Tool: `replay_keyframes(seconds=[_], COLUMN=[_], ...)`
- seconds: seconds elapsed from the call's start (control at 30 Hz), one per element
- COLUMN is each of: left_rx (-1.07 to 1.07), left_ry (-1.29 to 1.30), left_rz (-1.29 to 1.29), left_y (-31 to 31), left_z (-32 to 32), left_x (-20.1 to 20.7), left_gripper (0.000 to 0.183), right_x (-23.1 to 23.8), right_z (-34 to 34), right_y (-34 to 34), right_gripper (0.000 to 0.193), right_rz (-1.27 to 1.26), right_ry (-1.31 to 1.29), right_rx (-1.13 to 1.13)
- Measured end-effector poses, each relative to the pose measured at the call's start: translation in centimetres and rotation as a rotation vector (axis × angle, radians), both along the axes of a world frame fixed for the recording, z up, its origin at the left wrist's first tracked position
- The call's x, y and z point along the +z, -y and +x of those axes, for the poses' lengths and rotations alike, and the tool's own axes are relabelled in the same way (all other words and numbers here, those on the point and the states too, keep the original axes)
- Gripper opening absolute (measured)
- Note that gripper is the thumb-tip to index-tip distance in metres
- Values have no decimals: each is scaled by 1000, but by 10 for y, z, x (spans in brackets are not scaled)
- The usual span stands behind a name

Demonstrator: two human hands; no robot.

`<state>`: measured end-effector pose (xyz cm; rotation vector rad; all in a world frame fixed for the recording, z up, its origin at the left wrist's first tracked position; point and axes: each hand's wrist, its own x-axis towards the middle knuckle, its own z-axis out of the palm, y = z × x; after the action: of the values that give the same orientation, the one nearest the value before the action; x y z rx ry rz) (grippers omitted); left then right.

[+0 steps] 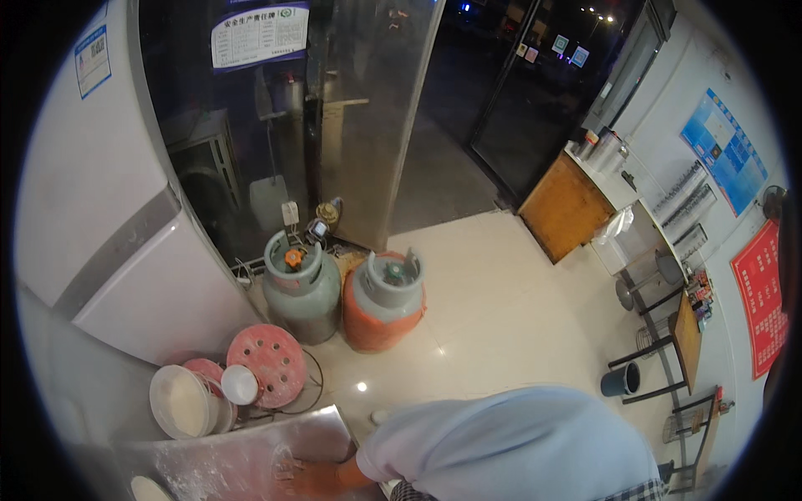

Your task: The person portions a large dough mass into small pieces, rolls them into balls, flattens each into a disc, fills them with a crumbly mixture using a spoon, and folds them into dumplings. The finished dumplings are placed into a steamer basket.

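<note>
My right hand [313,479] lies on a shiny metal worktop [313,430] at the lower edge, its fingers stretched out flat and holding nothing. White powder, which looks like flour, is smeared over the metal around the fingertips. The light blue sleeve [518,438] covers most of this arm, with checked cloth [631,493] beneath it. At the worktop's lower left is a pale oval thing [149,490], cut off by the frame. A white bucket [177,405] of pale powder stands beyond the worktop, with a small white bowl [241,384] beside it. My left hand is out of sight.
A red stool [271,359] with holes in its seat stands behind the worktop. Beyond are two gas cylinders [301,296], one wrapped in orange [380,321]. A white fridge [159,284] is at left; a counter [568,204], bin [620,380] and table [687,342] line the right.
</note>
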<state>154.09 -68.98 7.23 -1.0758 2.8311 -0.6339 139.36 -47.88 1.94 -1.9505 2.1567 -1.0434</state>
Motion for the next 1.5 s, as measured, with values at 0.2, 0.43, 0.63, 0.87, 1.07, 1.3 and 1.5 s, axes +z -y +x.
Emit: replay_keyframes(seconds=[0.2,0.43,0.63,0.87,1.07,1.3,1.5], left_rx=[-95,-111,457,365,447,846,844], left_ry=[83,301,53,-865,-2228,-935,-473], left_rz=[-29,-233,18,805,1230,618,505], left_y=[-57,-29,31,-91,-142,-251,-220], left_z=[23,36,-4,20,79,155,130], left_x=[-5,-26,-36,17,114,60,32], left_gripper=[64,67,73,59,54,56,67], right_x=[8,-2,2,54,115,100,67], right_z=[-6,-2,5,13,73,144,162], right_y=[2,-3,-3,-2,33,-44,1], right_gripper=[46,45,45,57,64,60,62], right_rz=[-15,-20,-15,246,137,367,502], right_ry=[58,112,171,129,220,-213,-159], right_rx=[-5,-7,22,-24,417,648,224])
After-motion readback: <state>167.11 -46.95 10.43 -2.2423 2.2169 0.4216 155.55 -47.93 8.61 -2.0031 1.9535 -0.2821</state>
